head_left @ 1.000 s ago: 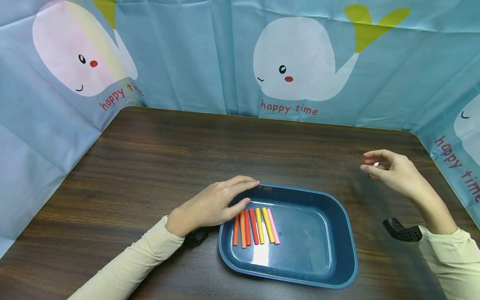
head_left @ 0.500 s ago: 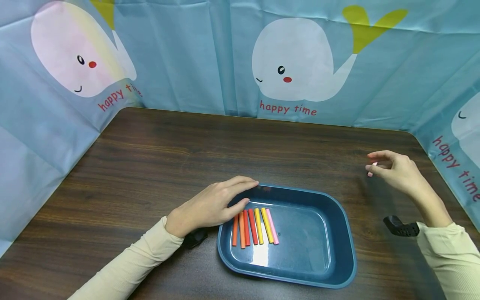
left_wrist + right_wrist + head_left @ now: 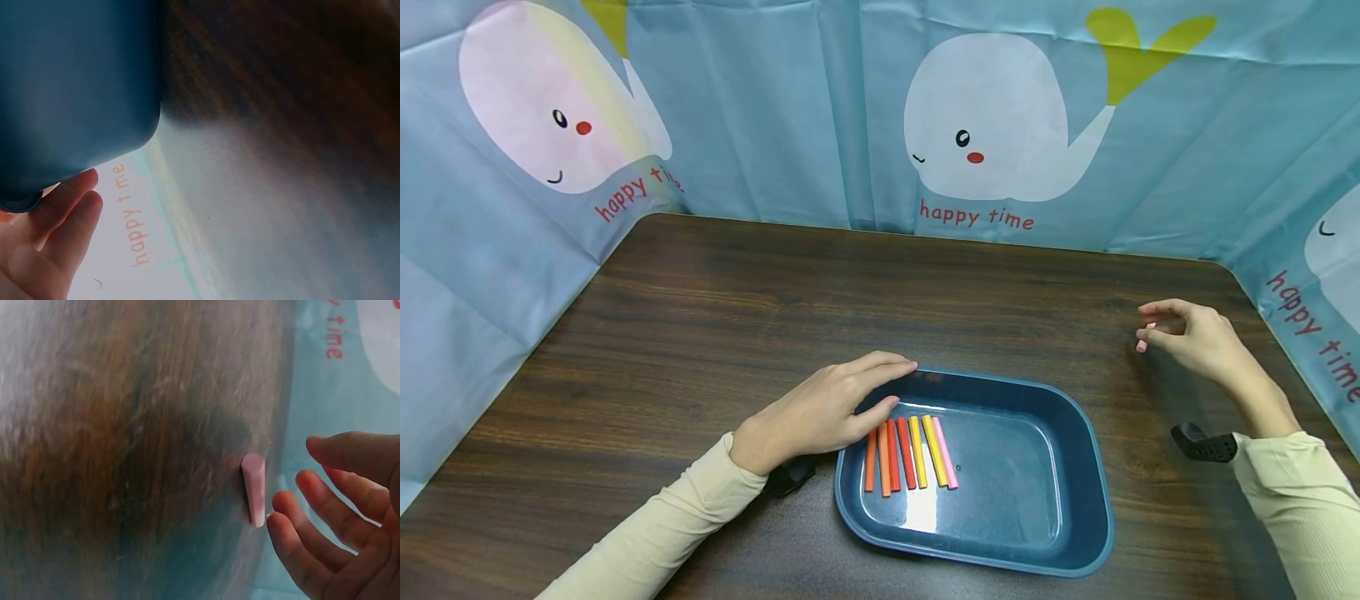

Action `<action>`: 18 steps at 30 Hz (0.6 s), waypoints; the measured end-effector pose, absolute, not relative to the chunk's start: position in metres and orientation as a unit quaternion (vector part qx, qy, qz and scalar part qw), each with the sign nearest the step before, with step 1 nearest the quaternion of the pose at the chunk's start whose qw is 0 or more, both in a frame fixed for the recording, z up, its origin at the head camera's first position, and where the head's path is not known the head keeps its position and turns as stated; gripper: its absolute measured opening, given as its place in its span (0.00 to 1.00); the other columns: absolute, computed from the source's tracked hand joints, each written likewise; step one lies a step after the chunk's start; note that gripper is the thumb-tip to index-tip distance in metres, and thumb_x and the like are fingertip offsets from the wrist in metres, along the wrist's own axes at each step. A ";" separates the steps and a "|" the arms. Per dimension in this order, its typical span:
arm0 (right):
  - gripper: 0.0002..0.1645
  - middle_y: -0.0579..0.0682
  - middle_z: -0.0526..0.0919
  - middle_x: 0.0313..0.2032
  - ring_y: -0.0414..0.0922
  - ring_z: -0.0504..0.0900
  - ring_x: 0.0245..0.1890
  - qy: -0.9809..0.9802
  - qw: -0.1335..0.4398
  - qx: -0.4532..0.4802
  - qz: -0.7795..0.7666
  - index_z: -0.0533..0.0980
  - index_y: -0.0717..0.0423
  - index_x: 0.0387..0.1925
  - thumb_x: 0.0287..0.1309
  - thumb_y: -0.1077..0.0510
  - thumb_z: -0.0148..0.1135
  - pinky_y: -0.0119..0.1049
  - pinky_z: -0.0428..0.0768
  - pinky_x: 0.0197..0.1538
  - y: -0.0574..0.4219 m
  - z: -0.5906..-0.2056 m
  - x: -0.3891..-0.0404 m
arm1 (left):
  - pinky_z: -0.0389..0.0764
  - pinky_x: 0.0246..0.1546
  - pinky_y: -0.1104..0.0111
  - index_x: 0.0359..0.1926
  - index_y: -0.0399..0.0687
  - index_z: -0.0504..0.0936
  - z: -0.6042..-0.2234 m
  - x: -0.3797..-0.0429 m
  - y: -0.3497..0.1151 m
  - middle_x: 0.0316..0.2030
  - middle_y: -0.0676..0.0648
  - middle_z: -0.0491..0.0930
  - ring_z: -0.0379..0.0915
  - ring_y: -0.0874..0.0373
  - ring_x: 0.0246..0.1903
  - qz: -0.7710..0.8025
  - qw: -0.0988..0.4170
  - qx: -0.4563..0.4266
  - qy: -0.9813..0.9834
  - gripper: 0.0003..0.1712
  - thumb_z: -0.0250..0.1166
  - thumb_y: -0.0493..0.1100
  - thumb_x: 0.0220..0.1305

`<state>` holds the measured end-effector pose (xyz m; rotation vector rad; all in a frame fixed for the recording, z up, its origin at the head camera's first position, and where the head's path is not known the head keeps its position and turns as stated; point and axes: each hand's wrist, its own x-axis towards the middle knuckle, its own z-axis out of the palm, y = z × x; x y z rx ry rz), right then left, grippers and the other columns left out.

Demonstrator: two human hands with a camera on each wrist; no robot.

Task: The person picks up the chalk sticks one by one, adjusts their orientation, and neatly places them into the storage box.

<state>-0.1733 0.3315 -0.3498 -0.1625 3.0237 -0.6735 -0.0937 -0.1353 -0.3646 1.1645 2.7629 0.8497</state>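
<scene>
A pink chalk stick [image 3: 254, 490] lies on the dark wooden table at the far right. My right hand [image 3: 1198, 337] is around it from above, and the right wrist view shows its loosely bent fingers apart from the chalk. On the left corner of a blue plastic tray [image 3: 1007, 533] rests my left hand [image 3: 827, 408]. Its thumb reaches over the inside, while straight fingers [image 3: 78, 228] lie along the outer wall in the left wrist view. Inside the tray, several chalk sticks [image 3: 906, 454] form a row from orange through red and yellow to pink; the left hand hides some upper ends.
The wooden table [image 3: 715, 333] stretches to the left and behind the tray. A light blue whale-print curtain [image 3: 775, 108] hangs along its back and sides. Black wrist cameras sit below both hands, the right one [image 3: 1202, 443] in plain sight.
My right hand has moved slightly right, and the pink chalk, mostly hidden by its fingers before, now shows below the thumb. The left hand and the tray have stayed in place.
</scene>
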 end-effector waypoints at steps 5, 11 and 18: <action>0.22 0.74 0.81 0.48 0.33 0.80 0.33 0.975 0.023 -0.056 -0.212 0.73 0.70 0.58 0.66 0.61 0.59 0.29 0.74 0.29 0.335 -0.353 -0.177 | 0.78 0.61 0.60 0.69 0.46 0.71 -0.365 -0.094 -0.136 0.66 0.48 0.72 0.75 0.58 0.61 0.273 0.011 0.375 0.886 0.28 0.59 0.45 0.71; 0.21 0.74 0.81 0.49 0.58 0.85 0.42 0.975 0.027 -0.068 -0.209 0.73 0.69 0.58 0.66 0.63 0.58 0.29 0.73 0.30 0.339 -0.357 -0.180 | 0.78 0.61 0.60 0.69 0.46 0.70 -0.365 -0.094 -0.135 0.66 0.47 0.72 0.75 0.58 0.61 0.272 0.009 0.378 0.885 0.28 0.59 0.45 0.71; 0.26 0.76 0.77 0.52 0.71 0.78 0.50 0.972 0.030 -0.096 -0.211 0.72 0.72 0.58 0.55 0.76 0.55 0.26 0.68 0.30 0.343 -0.360 -0.181 | 0.78 0.61 0.60 0.69 0.46 0.71 -0.365 -0.094 -0.135 0.66 0.48 0.72 0.75 0.58 0.61 0.275 0.010 0.376 0.885 0.28 0.59 0.44 0.71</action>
